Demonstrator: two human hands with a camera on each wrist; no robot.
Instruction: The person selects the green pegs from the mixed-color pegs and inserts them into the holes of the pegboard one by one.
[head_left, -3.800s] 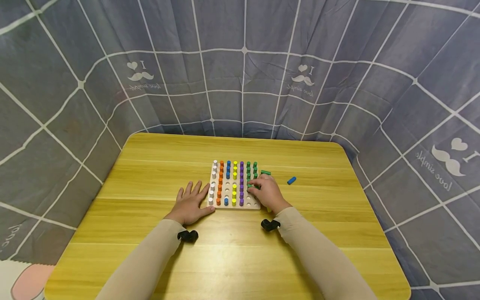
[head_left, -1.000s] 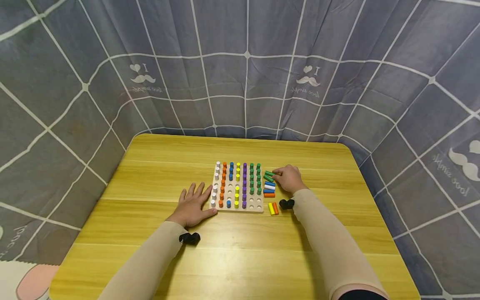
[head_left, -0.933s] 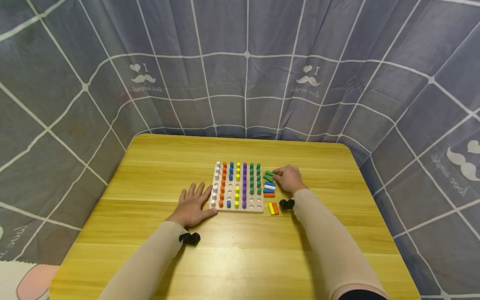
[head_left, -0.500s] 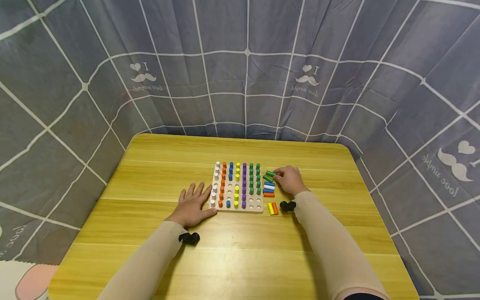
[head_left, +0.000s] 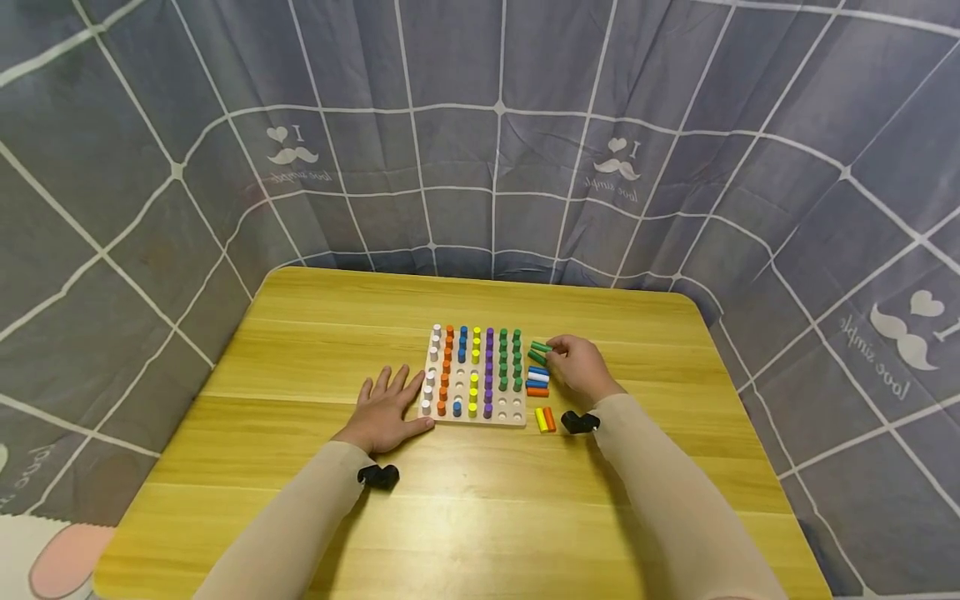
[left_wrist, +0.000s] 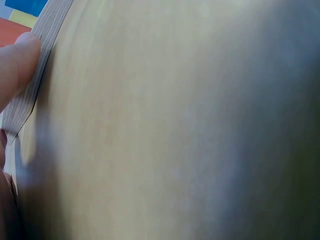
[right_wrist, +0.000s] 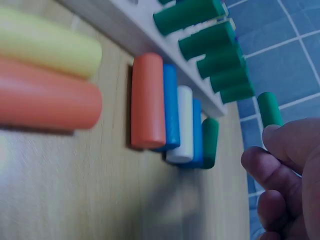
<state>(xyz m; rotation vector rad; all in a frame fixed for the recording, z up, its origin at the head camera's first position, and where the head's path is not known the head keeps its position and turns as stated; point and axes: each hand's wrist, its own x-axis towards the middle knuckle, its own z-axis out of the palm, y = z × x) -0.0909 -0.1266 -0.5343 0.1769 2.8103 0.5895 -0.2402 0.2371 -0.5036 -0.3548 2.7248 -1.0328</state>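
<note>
In the head view a wooden pegboard (head_left: pixel 480 422) stands on the table with upright pegs in columns of white, orange, blue, yellow, purple and green. My left hand (head_left: pixel 381 414) lies with fingers spread at its left side, the thumb touching the near left corner. The left wrist view shows the thumb (left_wrist: pixel 19 65) against the board's edge. Right of the board, my right hand (head_left: pixel 581 367) pinches a green peg (right_wrist: pixel 270 109) between thumb and index finger. A second green peg (right_wrist: pixel 210 142) lies beside it, beyond a row of blue, white and orange pegs (right_wrist: pixel 148 100).
A yellow peg (head_left: pixel 542 420) and an orange peg (head_left: pixel 550 418) lie side by side near the board's near right corner. Bare holes (head_left: pixel 503 415) show in the near green rows. A grey checked curtain (head_left: pixel 450 150) surrounds the table (head_left: pixel 465 517).
Since the earliest frame, my right hand has moved from the green columns to the loose pegs on the right. Over the last second it barely shifts. My left hand stays put.
</note>
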